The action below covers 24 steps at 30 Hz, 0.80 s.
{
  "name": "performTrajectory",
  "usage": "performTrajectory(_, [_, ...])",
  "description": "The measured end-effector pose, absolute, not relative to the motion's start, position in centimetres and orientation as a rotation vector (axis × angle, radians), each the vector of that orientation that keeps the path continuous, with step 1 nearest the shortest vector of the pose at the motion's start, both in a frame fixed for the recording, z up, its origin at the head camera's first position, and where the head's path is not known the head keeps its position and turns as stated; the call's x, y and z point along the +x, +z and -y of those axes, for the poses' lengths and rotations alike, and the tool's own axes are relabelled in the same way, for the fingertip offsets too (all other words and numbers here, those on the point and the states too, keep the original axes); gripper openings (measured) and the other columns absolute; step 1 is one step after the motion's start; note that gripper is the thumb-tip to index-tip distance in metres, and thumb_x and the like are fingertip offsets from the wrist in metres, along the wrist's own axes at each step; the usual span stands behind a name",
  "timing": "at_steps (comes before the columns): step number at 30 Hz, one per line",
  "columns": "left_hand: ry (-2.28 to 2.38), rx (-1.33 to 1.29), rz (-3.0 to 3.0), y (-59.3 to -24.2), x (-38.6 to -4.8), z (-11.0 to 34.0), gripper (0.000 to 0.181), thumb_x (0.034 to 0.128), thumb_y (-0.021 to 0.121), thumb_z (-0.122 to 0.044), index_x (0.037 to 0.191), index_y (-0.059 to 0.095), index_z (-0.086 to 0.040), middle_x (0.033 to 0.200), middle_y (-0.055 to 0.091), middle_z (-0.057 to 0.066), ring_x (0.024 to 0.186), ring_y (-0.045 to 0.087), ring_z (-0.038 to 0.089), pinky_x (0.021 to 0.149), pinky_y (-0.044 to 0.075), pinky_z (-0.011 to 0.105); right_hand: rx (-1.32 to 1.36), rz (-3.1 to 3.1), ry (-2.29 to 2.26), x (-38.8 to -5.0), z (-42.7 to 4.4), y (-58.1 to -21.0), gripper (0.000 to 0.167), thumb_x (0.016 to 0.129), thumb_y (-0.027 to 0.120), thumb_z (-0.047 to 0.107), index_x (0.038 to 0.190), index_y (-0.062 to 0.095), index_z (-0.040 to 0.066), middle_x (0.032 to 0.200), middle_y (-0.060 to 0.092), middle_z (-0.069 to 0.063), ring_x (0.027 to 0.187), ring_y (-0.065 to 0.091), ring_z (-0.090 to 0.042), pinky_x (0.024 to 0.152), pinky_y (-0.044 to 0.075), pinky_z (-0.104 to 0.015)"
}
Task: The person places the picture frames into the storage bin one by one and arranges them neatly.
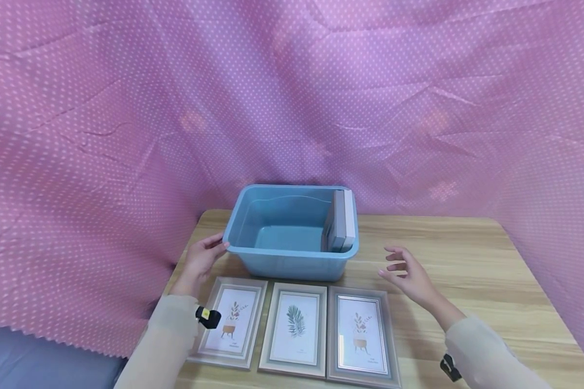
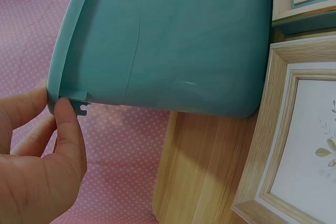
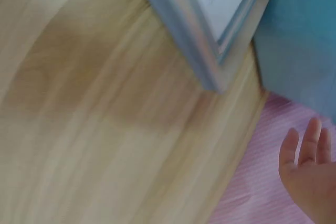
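Note:
A blue bin (image 1: 292, 266) stands at the back of the wooden table, with two frame-like flat items (image 1: 339, 221) upright against its inner right side. My left hand (image 1: 201, 263) pinches the bin's front left rim; the left wrist view shows thumb and fingers (image 2: 68, 124) on the rim of the bin (image 2: 173, 40). My right hand (image 1: 409, 276) is held in the air right of the bin, fingers slightly bent, holding nothing; the right wrist view shows this hand (image 3: 310, 174) too. Three picture frames lie face up in front: left (image 1: 231, 321), middle (image 1: 295, 329), right (image 1: 361, 336).
Bare wood of the table (image 1: 448, 259) extends to the right of the bin and frames. Pink dotted cloth (image 1: 292, 97) hangs behind and at both sides. A blue-grey surface (image 1: 44, 356) shows at the lower left.

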<state>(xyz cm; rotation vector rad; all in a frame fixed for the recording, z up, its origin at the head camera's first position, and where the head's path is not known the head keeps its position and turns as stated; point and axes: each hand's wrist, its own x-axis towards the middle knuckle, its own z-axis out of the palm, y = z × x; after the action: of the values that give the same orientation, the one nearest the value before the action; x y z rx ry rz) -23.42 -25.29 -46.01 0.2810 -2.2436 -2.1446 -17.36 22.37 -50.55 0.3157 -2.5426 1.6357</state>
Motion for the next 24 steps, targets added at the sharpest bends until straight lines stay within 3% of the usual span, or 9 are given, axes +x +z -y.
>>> performTrajectory(4, [-2.149, 0.279, 2.235, -46.1, -23.5, 25.3, 0.047, 0.091, 0.061, 0.002, 0.135, 0.046, 0.008, 0.134, 0.046, 0.028, 0.096, 0.059, 0.006, 0.09, 0.05, 0.021, 0.318, 2.554, 1.668, -17.2, -23.6, -52.1, 0.06, 0.087, 0.071, 0.011, 0.136, 0.039, 0.0, 0.118, 0.051, -0.026, 0.098, 0.058, -0.038, 0.072, 0.056, -0.028])
performTrajectory(9, [-2.137, 0.298, 2.237, -46.1, -23.6, 25.3, 0.046, 0.0912, 0.061, 0.002, 0.134, 0.047, 0.007, 0.133, 0.047, 0.026, 0.096, 0.058, 0.007, 0.09, 0.05, 0.02, 0.273, 2.613, 1.704, -16.9, -24.8, -54.2, 0.064, 0.088, 0.07, 0.015, 0.139, 0.036, 0.0, 0.123, 0.048, -0.031, 0.1, 0.057, -0.039, 0.075, 0.056, -0.034])
performTrajectory(14, [-2.121, 0.329, 2.27, -45.9, -23.5, 25.5, 0.046, 0.0918, 0.06, 0.001, 0.135, 0.047, 0.006, 0.134, 0.048, 0.025, 0.103, 0.057, 0.012, 0.091, 0.05, 0.021, 0.187, 2.681, 1.747, -16.0, -25.0, -55.6, 0.067, 0.088, 0.07, 0.022, 0.142, 0.034, 0.004, 0.126, 0.046, -0.03, 0.107, 0.053, -0.044, 0.08, 0.056, -0.043])
performTrajectory(19, [-2.1, 0.334, 2.303, -45.7, -23.4, 25.7, 0.046, 0.092, 0.06, 0.0, 0.136, 0.047, 0.004, 0.134, 0.048, 0.023, 0.11, 0.054, 0.019, 0.091, 0.05, 0.021, 0.13, 2.666, 1.95, -15.3, -24.6, -56.1, 0.073, 0.086, 0.072, 0.017, 0.144, 0.029, 0.002, 0.13, 0.04, -0.034, 0.111, 0.049, -0.049, 0.076, 0.058, -0.044])
performTrajectory(24, [-2.104, 0.334, 2.31, -45.6, -23.2, 25.7, 0.047, 0.092, 0.061, -0.001, 0.136, 0.047, 0.004, 0.135, 0.048, 0.023, 0.114, 0.052, 0.022, 0.092, 0.05, 0.021, 0.106, 2.686, 2.012, -15.0, -24.2, -56.5, 0.077, 0.083, 0.074, 0.014, 0.143, 0.029, -0.001, 0.128, 0.042, -0.034, 0.105, 0.055, -0.039, 0.071, 0.059, -0.042])
